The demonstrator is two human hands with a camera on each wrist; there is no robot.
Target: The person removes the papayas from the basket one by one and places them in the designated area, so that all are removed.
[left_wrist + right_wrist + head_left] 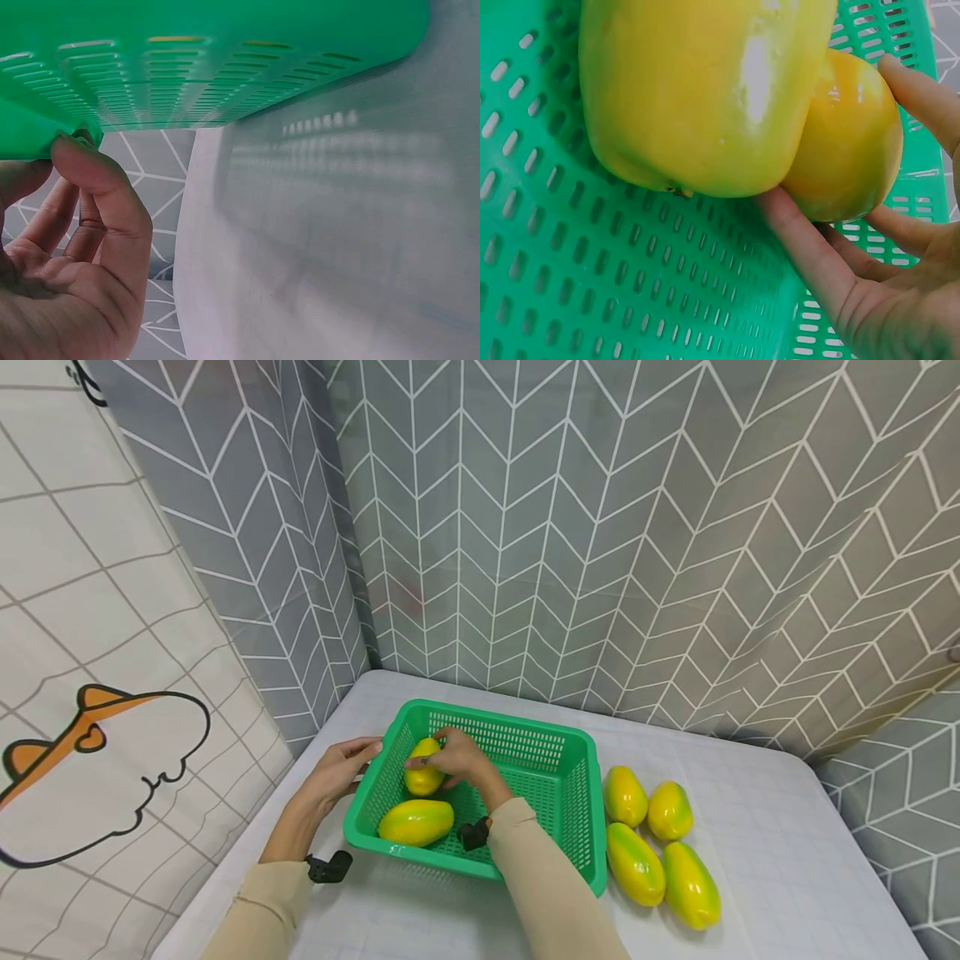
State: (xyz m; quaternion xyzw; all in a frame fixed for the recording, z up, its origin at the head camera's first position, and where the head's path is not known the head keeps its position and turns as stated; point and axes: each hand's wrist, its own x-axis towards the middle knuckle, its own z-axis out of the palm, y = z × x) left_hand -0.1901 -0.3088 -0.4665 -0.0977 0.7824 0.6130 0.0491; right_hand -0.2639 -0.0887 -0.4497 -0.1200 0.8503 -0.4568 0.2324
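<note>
Left hand [339,770] pinches left rim of green basket [525,727], likely to steady it; right hand [463,757] inside basket, thumb and fingers round yellow fruit [422,782], probably against rolling; gripped fruit at basket's left end, across left wall from left hand; second fruit [416,823] nearer basket's front wall; four loose fruits [636,864] right of basket

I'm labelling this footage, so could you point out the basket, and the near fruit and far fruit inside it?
Basket [510,743]: head view, on its far wall.
Near fruit [416,823]: head view, middle of its upper side.
Far fruit [423,782]: head view, toward its near end.
</note>
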